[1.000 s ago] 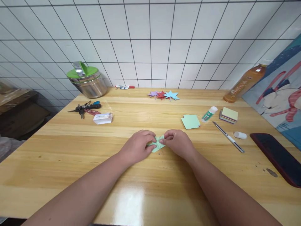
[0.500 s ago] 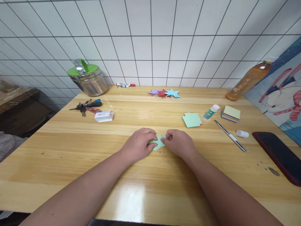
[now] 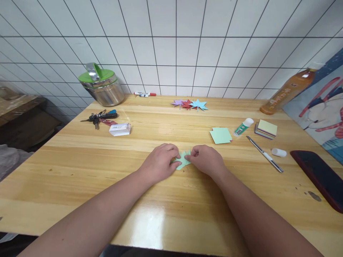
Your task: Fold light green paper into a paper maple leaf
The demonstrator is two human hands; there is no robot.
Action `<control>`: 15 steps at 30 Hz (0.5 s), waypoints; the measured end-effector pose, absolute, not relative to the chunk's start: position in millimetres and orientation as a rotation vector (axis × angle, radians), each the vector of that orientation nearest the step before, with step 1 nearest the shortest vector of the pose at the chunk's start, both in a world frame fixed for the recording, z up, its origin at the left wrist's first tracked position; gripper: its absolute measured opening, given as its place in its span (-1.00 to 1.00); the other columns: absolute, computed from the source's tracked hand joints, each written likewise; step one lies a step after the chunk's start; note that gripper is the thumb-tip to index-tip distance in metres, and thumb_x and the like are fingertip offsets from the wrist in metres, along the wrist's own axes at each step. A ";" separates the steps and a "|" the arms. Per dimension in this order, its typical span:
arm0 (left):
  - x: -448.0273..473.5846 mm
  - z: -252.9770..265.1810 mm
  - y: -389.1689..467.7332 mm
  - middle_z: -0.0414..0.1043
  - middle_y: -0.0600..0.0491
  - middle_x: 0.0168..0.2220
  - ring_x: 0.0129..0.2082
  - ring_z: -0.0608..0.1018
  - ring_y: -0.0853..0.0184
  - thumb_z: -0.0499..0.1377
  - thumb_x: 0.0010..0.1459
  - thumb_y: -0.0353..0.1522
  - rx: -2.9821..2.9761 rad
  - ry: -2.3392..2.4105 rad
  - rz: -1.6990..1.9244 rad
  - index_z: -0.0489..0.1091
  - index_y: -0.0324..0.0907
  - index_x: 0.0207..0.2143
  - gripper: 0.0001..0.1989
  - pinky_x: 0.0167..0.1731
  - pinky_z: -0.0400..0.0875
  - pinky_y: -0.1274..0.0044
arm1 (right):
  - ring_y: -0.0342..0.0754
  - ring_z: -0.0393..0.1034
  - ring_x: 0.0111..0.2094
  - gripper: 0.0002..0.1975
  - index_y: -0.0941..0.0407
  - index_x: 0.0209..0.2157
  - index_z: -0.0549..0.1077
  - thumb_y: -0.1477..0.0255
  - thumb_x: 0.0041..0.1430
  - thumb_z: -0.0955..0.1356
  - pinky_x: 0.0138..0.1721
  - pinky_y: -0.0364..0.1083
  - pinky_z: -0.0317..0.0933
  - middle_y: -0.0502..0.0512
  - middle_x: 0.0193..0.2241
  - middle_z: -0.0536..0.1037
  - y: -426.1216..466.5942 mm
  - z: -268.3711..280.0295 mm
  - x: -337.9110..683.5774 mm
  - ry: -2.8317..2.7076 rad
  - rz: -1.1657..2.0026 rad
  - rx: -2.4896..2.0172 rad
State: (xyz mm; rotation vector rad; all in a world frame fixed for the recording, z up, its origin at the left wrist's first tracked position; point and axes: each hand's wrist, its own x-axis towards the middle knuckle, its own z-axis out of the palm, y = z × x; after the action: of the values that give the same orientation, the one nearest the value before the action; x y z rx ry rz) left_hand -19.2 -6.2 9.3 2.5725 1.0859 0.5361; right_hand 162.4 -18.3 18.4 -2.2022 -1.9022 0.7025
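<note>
Between my two hands, a small light green folded paper [image 3: 182, 162] lies on the wooden table [image 3: 107, 200]. My left hand [image 3: 162, 162] is closed on its left side, with thumb and fingers pressing the paper. On the right side, my right hand [image 3: 205, 159] pinches the paper between thumb and curled index finger. Fingers cover parts of both paper edges. Farther back, purple [image 3: 177, 103], red [image 3: 187, 104] and light blue [image 3: 198, 105] pointed paper leaves lie in an overlapping row by the wall.
Right of my hands are green paper sheets [image 3: 221, 135], a glue stick [image 3: 243, 127], a sticky-note stack [image 3: 266, 128], a utility knife [image 3: 264, 154], a white cap [image 3: 278, 152], a phone [image 3: 317, 175] and a bottle [image 3: 291, 89]. Leftward: keys [image 3: 100, 117], a small box [image 3: 120, 129], a steel pot [image 3: 103, 89], a marker [image 3: 145, 94].
The view has shifted slightly, moving the table objects a little to the right in the picture. Both hands stay on the green paper, with hardly any change in grip.
</note>
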 end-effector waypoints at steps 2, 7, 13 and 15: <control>-19.3 9.2 -6.2 0.39 0.02 -0.26 -0.22 0.42 0.25 0.16 0.03 -0.37 2.567 1.083 0.550 0.39 -0.14 -0.33 -0.89 -0.18 0.32 0.38 | -0.17 0.27 -0.53 -0.75 0.04 -0.55 0.44 0.15 -0.06 0.33 -0.57 -0.18 -0.06 -0.07 -0.59 0.44 -17.7 18.3 162.5 -1.908 0.696 -2.206; -19.5 7.6 -6.0 0.39 0.02 -0.24 -0.19 0.42 0.25 0.16 0.03 -0.39 2.531 1.069 0.565 0.39 -0.14 -0.32 -0.89 -0.18 0.33 0.40 | -0.14 0.29 -0.53 -0.76 0.03 -0.56 0.44 0.15 -0.07 0.34 -0.57 -0.18 -0.05 -0.05 -0.58 0.46 -16.7 19.4 161.9 -1.925 0.686 -2.192; -19.2 5.4 -5.5 0.39 0.02 -0.23 -0.18 0.42 0.25 0.16 0.02 -0.39 2.497 1.079 0.561 0.39 -0.13 -0.33 -0.89 -0.18 0.34 0.40 | -0.14 0.31 -0.52 -0.76 0.03 -0.56 0.44 0.15 -0.07 0.34 -0.57 -0.17 -0.04 -0.04 -0.58 0.47 -15.8 19.8 161.1 -1.932 0.673 -2.202; -19.4 5.6 -5.5 0.38 0.03 -0.22 -0.18 0.42 0.26 0.15 0.03 -0.39 2.498 1.083 0.548 0.39 -0.13 -0.33 -0.89 -0.18 0.34 0.41 | -0.13 0.30 -0.52 -0.76 0.03 -0.56 0.44 0.15 -0.07 0.34 -0.57 -0.18 -0.04 -0.05 -0.58 0.47 -15.7 19.1 161.5 -1.936 0.674 -2.200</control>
State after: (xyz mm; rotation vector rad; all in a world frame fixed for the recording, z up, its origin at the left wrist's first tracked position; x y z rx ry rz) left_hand -19.4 -5.5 5.6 2.4976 1.0832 0.5477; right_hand 161.5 -15.7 19.1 -2.2002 -1.9356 0.6744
